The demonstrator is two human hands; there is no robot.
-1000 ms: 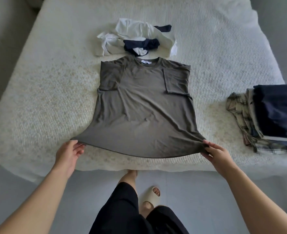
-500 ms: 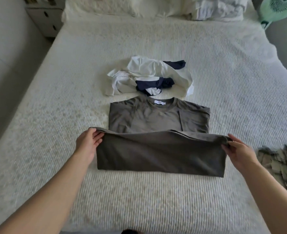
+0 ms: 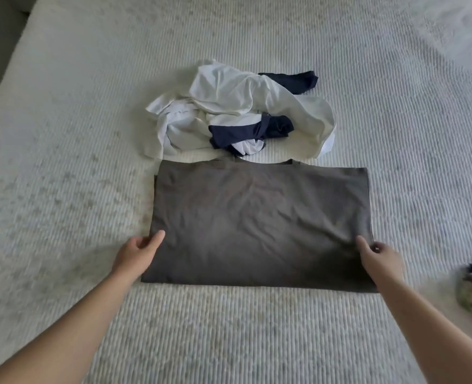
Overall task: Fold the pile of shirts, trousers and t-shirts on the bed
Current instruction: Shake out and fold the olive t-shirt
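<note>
A grey t-shirt (image 3: pixel 259 223), folded in half, is laid flat on the bed (image 3: pixel 63 162) at centre frame. Its lower left edge is touched by the left hand (image 3: pixel 137 252), its lower right edge by the right hand (image 3: pixel 379 257); whether the fabric is pinched cannot be told. An unfolded pile (image 3: pixel 237 112) is seen just above.

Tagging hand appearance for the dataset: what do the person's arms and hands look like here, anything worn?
Two bare forearms enter from the bottom edge. No sleeves, gloves, watch or bracelets show on the left hand or the right hand. Rings cannot be ruled out because of blur.
</note>
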